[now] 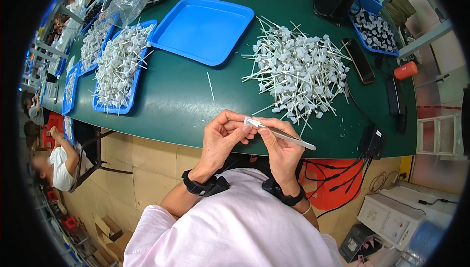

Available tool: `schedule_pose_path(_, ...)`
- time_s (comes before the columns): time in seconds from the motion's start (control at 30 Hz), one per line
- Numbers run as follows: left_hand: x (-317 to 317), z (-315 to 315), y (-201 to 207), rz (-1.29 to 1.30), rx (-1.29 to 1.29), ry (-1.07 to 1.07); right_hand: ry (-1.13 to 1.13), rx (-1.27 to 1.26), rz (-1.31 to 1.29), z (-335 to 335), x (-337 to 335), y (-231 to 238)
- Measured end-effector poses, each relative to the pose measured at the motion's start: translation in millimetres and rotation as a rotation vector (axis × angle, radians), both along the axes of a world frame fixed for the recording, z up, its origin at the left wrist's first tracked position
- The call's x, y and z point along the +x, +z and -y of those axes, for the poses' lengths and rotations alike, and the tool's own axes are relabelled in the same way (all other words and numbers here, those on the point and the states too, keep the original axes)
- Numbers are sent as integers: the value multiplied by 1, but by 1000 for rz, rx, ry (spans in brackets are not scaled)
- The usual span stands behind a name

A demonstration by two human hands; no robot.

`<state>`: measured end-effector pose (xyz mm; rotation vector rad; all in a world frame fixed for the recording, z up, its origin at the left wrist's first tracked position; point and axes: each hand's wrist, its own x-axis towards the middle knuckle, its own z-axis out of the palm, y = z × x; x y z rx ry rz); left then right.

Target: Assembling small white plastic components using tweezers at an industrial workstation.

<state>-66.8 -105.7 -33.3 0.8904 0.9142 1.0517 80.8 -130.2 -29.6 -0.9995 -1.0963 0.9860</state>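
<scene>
My left hand (223, 137) and my right hand (280, 145) meet just in front of the green table's near edge (186, 120). Together they pinch one small white plastic part with a thin stick (279, 133); the left fingertips hold its square head, the right hand grips the stick, which points out to the right. Both wrists wear black bands. A loose heap of the same white stick parts (299, 71) lies on the table just beyond my hands.
An empty blue tray (203, 29) sits at the table's middle back. Blue trays heaped with white parts (120, 66) line the left side. A phone (359, 60), black boxes with cables (373, 139) and an orange cylinder (405, 70) are at right. Other people sit far left.
</scene>
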Motion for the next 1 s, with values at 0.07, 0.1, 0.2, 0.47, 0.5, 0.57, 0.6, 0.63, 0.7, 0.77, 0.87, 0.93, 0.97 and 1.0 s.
schedule_pose_path(0.07, 1, 0, 1, -7, -3, 9, 16, -13, -41, 0, 0, 4)
schedule_pose_path(0.1, 1, 0, 1, -7, -2, 8, 24, -19, -62, 0, -1, 6)
schedule_pose_path(0.2, 1, 0, 1, -5, 1, 9, 26, -32, -91, 0, 0, 4)
schedule_pose_path(0.47, 0, 0, 0, -13, 12, -7, 29, -58, -161, 1, -2, 2)
schedule_pose_path(0.5, -1, 0, -1, -11, 17, -20, 30, -61, -178, 1, -2, 2)
schedule_pose_path(0.57, -2, 0, -2, -20, 29, -25, 44, -69, -185, 0, 0, 0)
schedule_pose_path(0.6, -2, 1, -1, -31, 35, -17, 51, -75, -189, -1, 1, -1)
schedule_pose_path(0.63, -2, 1, -1, -43, 41, -9, 58, -95, -208, -1, 1, -1)
schedule_pose_path(0.7, -2, 2, -1, -51, 59, 3, 71, -136, -248, -2, 2, 0)
schedule_pose_path(0.77, -2, 3, -2, -60, 70, 8, 68, -178, -277, -2, 4, 1)
schedule_pose_path(0.87, -1, 4, -4, -73, 70, 19, 66, -212, -331, -2, 5, -2)
schedule_pose_path(0.93, 0, 5, -3, -81, 64, 35, 64, -233, -365, -3, 5, -3)
schedule_pose_path(0.97, 0, 5, -3, -74, 63, 34, 64, -247, -379, -3, 5, -2)
schedule_pose_path(1.0, 0, 5, -4, -68, 64, 32, 65, -260, -394, -3, 5, -2)
